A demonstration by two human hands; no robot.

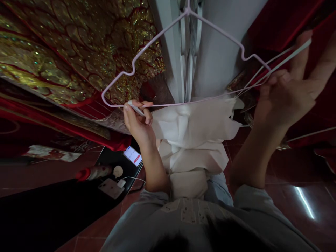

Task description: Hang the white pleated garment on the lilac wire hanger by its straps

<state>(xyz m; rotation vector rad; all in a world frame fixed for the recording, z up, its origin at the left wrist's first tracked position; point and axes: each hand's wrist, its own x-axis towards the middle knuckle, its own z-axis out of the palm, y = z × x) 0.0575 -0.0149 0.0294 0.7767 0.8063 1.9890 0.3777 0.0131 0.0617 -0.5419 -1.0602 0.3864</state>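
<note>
As hanger (188, 11) is prob. light, stiff, curled L hand (140, 122) & splayed R hand (286, 92) pinch its ends (best spots), 9 & 2 o'clock.

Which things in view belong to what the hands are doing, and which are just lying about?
In use:
lilac hanger, with left hand and right hand at its lower corners
cream cloth below the bar
white strap at the right hand

Lying about, on the black surface:
lit phone
face-down phone
white charger
red-capped bottle
round pale item
</note>
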